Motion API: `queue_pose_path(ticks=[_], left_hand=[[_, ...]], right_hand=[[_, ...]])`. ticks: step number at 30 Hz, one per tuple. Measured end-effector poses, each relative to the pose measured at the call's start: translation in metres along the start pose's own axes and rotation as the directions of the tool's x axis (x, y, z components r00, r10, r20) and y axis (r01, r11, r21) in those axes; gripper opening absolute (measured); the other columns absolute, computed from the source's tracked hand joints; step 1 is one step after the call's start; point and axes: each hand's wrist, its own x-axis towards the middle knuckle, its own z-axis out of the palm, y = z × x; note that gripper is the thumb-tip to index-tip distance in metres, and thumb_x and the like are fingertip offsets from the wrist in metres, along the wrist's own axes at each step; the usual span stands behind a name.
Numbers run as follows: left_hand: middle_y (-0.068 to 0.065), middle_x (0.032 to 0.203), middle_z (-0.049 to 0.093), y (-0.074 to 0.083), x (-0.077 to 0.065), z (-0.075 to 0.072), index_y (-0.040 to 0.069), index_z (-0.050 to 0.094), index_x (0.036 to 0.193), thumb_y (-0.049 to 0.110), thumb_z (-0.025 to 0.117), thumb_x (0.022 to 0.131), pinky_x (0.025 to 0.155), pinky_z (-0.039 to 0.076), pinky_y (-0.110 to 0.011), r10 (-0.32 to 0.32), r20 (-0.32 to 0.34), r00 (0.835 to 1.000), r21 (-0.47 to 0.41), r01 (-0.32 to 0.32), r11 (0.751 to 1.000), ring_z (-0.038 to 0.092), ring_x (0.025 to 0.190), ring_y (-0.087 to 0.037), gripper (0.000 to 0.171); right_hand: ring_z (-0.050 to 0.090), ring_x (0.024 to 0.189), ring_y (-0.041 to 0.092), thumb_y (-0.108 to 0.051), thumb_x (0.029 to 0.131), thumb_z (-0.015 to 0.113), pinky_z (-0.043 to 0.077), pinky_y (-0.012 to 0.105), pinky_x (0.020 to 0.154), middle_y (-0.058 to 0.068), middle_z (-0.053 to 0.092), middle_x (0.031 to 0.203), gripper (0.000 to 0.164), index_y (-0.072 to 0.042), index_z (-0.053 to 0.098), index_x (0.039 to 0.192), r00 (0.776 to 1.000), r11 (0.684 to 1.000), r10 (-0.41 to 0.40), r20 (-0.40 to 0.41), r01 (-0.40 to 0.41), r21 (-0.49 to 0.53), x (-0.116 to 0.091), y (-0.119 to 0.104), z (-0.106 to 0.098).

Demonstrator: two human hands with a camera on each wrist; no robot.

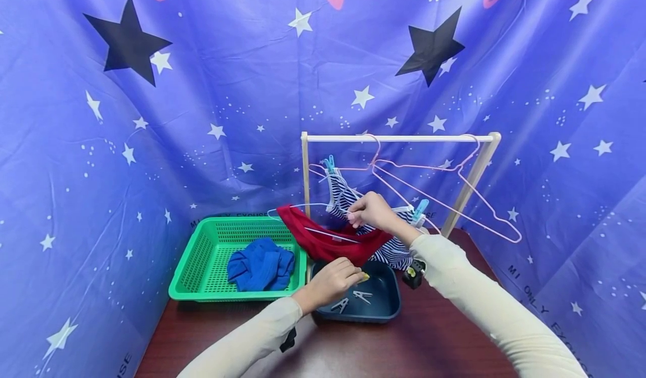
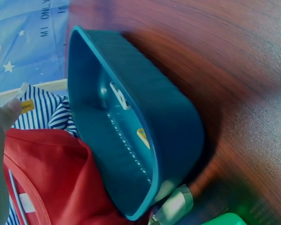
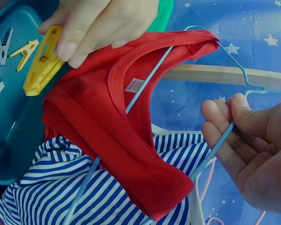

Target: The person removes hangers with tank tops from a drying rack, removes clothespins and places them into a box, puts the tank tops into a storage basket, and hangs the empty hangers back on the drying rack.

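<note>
My right hand [image 1: 372, 212] pinches a light blue wire hanger [image 3: 214, 149] just below its hook. A red garment [image 1: 323, 245] with a white neck label hangs on that hanger, its straps over the two sloping arms. In my left hand [image 1: 330, 281], thumb and fingers pinch a yellow clothespin [image 3: 43, 65], close beside the red cloth and over the dark teal basin [image 2: 166, 93]. Loose clothespins [image 1: 361, 296] lie inside the basin. Behind the red garment hangs a blue-and-white striped garment [image 3: 103, 199], held to a pink hanger with blue clothespins [image 1: 420, 210].
A wooden rack [image 1: 404, 138] stands at the back right, bearing pink hangers [image 1: 489, 207]. Left of the basin sits a green basket [image 1: 202, 294] with a crumpled blue cloth [image 1: 259, 266]. Starred blue curtains [image 1: 242, 86] enclose the brown table [image 1: 444, 333].
</note>
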Motion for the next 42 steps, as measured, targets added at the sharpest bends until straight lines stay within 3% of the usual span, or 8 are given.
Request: queue_pose_path(ticks=[9,15,20,23,26,33,36,42], left_hand=[[0.003,0.098,0.076,-0.002,-0.004,0.012,0.011,0.077,0.104,0.015,0.079,0.088,0.092,0.053,-0.023,-0.023,0.163,0.986,-0.01,0.025,1.0,0.068,0.091,-0.011,0.016],[0.006,0.098,0.074,-0.001,0.002,0.021,0.015,0.074,0.106,0.016,0.074,0.092,0.092,0.051,-0.022,-0.015,0.299,0.954,0.045,0.002,0.999,0.065,0.093,-0.01,0.014],[0.008,0.092,0.073,0.0,0.011,0.028,0.019,0.073,0.1,0.02,0.075,0.091,0.085,0.049,-0.021,0.038,0.389,0.92,0.08,-0.075,0.994,0.064,0.087,-0.008,0.01],[0.009,0.089,0.072,0.001,0.016,0.033,0.02,0.073,0.098,0.025,0.076,0.091,0.081,0.048,-0.02,0.059,0.463,0.885,0.046,-0.09,0.995,0.064,0.085,-0.007,0.009],[0.01,0.089,0.072,0.002,0.019,0.037,0.022,0.075,0.098,0.031,0.077,0.091,0.079,0.049,-0.019,0.072,0.55,0.832,-0.004,-0.084,0.996,0.065,0.084,-0.006,0.011],[0.013,0.082,0.073,-0.002,0.02,0.045,0.026,0.077,0.092,0.032,0.079,0.088,0.069,0.052,-0.019,0.066,0.691,0.72,-0.107,0.011,0.994,0.066,0.075,-0.002,0.008],[0.014,0.08,0.073,-0.001,0.017,0.047,0.027,0.078,0.091,0.032,0.081,0.087,0.066,0.052,-0.017,0.049,0.721,0.691,-0.121,0.055,0.991,0.065,0.071,-0.001,0.007],[0.016,0.083,0.074,0.009,0.013,0.053,0.028,0.079,0.093,0.034,0.084,0.084,0.069,0.053,-0.015,0.008,0.755,0.656,-0.132,0.14,0.981,0.066,0.074,0.001,0.012]], right_hand=[[0.075,0.066,0.027,0.004,0.091,0.071,0.063,0.042,0.07,0.021,0.075,0.079,0.01,0.011,0.076,0.095,1.0,1.0,0.002,-0.009,-0.002,0.016,-0.001,0.003,-0.005],[0.075,0.074,0.038,0.004,0.092,0.07,0.063,0.043,0.072,0.021,0.076,0.082,0.011,0.011,0.076,0.097,1.0,1.0,0.003,-0.02,-0.003,0.011,0.0,0.005,-0.006],[0.076,0.072,0.033,0.002,0.092,0.071,0.063,0.036,0.069,0.02,0.076,0.082,0.011,0.01,0.076,0.098,1.0,1.0,0.012,-0.01,-0.012,0.006,0.001,0.005,-0.005],[0.076,0.071,0.032,0.003,0.092,0.071,0.063,0.038,0.07,0.02,0.076,0.081,0.011,0.01,0.076,0.098,1.0,1.0,0.013,-0.003,-0.013,0.017,0.002,0.004,-0.003],[0.075,0.069,0.03,0.003,0.092,0.071,0.063,0.039,0.07,0.022,0.076,0.082,0.012,0.012,0.075,0.099,1.0,0.999,0.008,0.006,-0.009,0.032,0.001,0.003,-0.002],[0.076,0.074,0.035,0.002,0.092,0.071,0.063,0.034,0.068,0.021,0.077,0.083,0.013,0.011,0.075,0.1,0.999,0.999,0.027,0.02,-0.028,0.034,0.006,-0.001,0.002],[0.076,0.073,0.035,0.002,0.092,0.071,0.063,0.033,0.067,0.023,0.076,0.084,0.014,0.012,0.075,0.101,0.999,0.998,0.031,0.014,-0.032,0.048,0.007,-0.001,0.002],[0.076,0.07,0.031,0.002,0.092,0.07,0.063,0.031,0.066,0.023,0.076,0.083,0.015,0.013,0.074,0.103,0.999,0.997,0.035,0.015,-0.036,0.065,0.005,0.0,0.001]])
